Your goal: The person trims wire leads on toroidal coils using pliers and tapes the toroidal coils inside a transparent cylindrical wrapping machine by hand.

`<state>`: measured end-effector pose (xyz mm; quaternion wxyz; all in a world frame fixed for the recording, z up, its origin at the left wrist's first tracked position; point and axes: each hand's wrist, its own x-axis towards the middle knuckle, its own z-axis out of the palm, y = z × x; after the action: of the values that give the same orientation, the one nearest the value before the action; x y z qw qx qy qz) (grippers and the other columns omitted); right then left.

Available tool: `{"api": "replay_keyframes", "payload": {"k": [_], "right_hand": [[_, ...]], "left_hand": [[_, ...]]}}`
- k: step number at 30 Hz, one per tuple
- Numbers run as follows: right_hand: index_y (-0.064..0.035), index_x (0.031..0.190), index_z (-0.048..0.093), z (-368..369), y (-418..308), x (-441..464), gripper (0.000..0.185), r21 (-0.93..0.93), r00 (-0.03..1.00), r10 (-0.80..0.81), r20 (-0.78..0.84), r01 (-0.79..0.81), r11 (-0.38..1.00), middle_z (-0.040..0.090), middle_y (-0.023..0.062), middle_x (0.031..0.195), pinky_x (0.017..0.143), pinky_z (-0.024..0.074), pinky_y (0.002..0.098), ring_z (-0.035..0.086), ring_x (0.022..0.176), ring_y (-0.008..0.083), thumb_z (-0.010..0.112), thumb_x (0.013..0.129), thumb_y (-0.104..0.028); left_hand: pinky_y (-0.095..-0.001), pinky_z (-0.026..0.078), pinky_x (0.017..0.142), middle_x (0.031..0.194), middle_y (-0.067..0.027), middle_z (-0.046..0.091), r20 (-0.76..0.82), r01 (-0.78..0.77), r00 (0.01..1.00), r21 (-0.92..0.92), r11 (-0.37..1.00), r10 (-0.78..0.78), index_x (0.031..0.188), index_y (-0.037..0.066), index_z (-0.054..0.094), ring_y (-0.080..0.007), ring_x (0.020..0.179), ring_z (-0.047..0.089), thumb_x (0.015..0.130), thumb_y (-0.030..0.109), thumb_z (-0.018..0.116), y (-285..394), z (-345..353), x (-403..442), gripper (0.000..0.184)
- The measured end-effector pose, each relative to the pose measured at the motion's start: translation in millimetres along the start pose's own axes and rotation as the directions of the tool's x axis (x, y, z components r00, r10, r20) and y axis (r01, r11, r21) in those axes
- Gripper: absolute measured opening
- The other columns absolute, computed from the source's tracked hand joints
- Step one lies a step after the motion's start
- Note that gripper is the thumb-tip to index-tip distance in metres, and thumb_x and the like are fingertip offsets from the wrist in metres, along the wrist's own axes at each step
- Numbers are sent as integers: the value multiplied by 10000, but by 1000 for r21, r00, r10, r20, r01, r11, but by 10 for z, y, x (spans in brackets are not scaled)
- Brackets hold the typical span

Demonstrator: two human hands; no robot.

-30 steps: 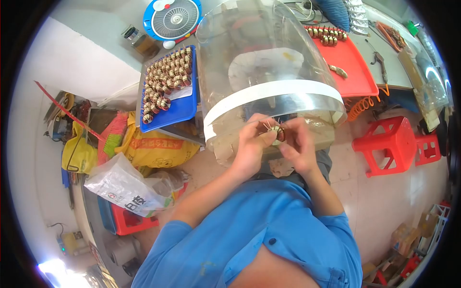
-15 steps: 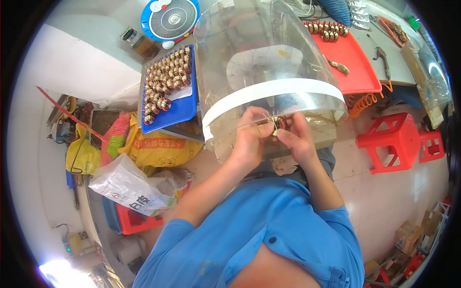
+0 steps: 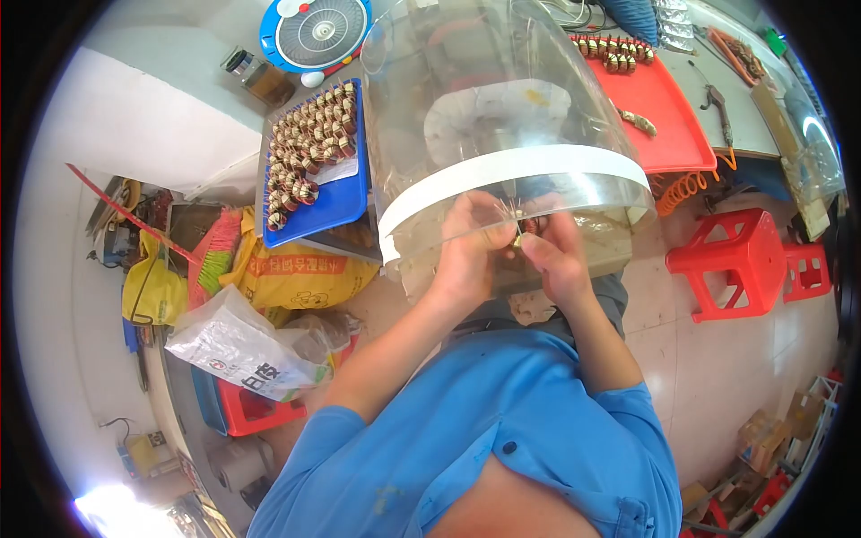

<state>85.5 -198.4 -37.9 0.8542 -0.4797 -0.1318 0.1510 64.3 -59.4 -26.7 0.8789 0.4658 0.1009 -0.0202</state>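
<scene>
Under the lower edge of a clear plastic shield point(image 3: 511, 166) with a white band, both hands meet around one small wire-wound coil point(image 3: 530, 227). It has reddish-brown windings, a pale yellow part and thin wire ends that stick up. My left hand point(image 3: 473, 240) pinches it from the left, near the wires. From the right, my right hand point(image 3: 558, 255) grips its body between thumb and fingers. Fingers hide much of the coil. To the left, a blue tray point(image 3: 338, 208) carries rows of similar coils point(image 3: 309, 134).
A red tray point(image 3: 664, 117) with more coils point(image 3: 619, 54) lies at the right. Beyond it rests a soldering-gun-like tool point(image 3: 715, 103) with an orange coiled hose point(image 3: 682, 191). Red stools point(image 3: 731, 260) stand at the right; a fan point(image 3: 321, 34) and a jar point(image 3: 258, 76) are at the back left.
The coil has turned slightly between my fingers, and its wire ends point differently. My fingers have shifted a little around it. The coils on the trays look the same.
</scene>
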Motion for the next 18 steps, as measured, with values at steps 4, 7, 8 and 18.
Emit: {"api": "replay_keyframes", "payload": {"k": [4,7,8,18], "right_hand": [[-33,1180,470,43,19,23,472,-6,998,10,-59,-11,1000,490,-5,871,516,280,179,399,642,44,648,775,-195],[-28,1206,452,73,-4,51,493,24,999,-4,-46,5,1000,505,13,908,560,315,202,431,691,63,645,779,-183],[-20,1236,432,65,-7,57,517,33,999,-1,-34,2,999,516,32,941,605,346,221,456,732,82,639,785,-169],[-31,1227,439,9,60,102,511,27,999,-5,-51,6,1000,533,36,967,609,348,223,461,751,82,642,777,-164]], "left_hand": [[-255,440,639,887,-68,641,-25,-7,1000,14,1000,7,977,83,506,-150,792,579,776,129,717,-1,-6,31,295],[-253,438,637,882,-55,630,-36,1,999,18,1000,-1,977,81,505,-146,788,575,771,125,723,-4,-19,56,303],[-253,437,637,882,-51,627,-43,-3,999,17,1000,3,978,80,505,-146,786,574,770,123,724,-16,-23,70,305],[-256,428,605,879,-46,618,-23,-5,1000,10,1000,6,968,84,515,-150,776,575,768,115,725,6,-42,134,291]]}}
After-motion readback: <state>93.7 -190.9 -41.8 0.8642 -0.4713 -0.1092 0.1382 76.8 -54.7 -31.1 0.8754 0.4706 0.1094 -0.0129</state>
